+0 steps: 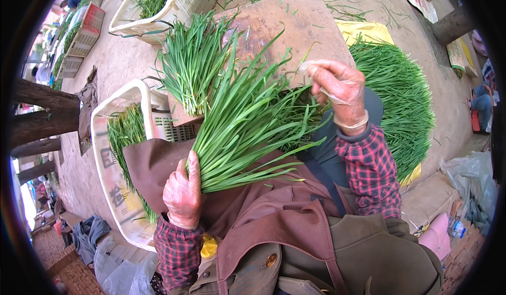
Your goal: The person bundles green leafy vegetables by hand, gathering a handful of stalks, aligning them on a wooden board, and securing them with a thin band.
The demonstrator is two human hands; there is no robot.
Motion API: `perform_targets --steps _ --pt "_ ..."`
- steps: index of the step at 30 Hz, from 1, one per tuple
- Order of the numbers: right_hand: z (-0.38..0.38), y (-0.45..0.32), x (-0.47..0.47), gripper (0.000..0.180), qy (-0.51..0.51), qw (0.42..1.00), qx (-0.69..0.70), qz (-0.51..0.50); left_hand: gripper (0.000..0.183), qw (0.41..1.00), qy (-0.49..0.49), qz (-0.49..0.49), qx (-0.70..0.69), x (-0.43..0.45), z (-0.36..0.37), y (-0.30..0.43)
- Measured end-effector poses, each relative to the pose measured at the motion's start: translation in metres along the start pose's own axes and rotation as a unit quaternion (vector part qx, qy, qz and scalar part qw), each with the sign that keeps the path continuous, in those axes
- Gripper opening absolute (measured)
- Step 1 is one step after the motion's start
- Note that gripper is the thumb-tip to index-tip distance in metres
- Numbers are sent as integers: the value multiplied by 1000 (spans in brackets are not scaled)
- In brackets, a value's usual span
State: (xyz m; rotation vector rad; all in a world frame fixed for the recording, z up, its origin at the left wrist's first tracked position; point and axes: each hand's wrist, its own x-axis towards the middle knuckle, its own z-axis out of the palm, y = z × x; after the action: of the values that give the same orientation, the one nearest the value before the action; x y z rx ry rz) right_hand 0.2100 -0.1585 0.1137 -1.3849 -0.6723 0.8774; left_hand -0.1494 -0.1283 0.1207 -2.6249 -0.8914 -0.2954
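My left hand (184, 194), in a thin clear glove, grips the lower end of a bunch of long green leaves, seemingly garlic chives (241, 137), fanned out over my brown apron (253, 212). My right hand (336, 85), also gloved, is raised beside the leaf tips. Its thumb and forefinger are pinched together at a thin yellowish blade (308, 53). Another bunch of chives (193, 65) lies on a worn wooden board (292, 22) in front of me. More loose greens are partly hidden behind the held bunch.
A large heap of chives (395, 105) rests on yellow sheeting (363, 32) at the right. A white plastic crate (104, 144) with chives stands at the left, another crate (178, 8) beyond the board. Wooden posts (47, 113) rise far left. A person's leg (481, 105) shows far right.
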Motion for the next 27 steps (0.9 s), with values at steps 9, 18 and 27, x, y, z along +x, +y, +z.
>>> perform_targets --steps 9,18,27 --pt "-28 37 20 14 -34 870 -423 -250 48 1000 7 -16 0 -21 -13 0" --pt "16 27 -18 37 -224 815 -369 -388 48 1000 -8 -18 7 -22 -12 3" --pt "44 51 -24 5 -212 976 11 -45 46 1000 -13 -9 10 -22 -13 2"
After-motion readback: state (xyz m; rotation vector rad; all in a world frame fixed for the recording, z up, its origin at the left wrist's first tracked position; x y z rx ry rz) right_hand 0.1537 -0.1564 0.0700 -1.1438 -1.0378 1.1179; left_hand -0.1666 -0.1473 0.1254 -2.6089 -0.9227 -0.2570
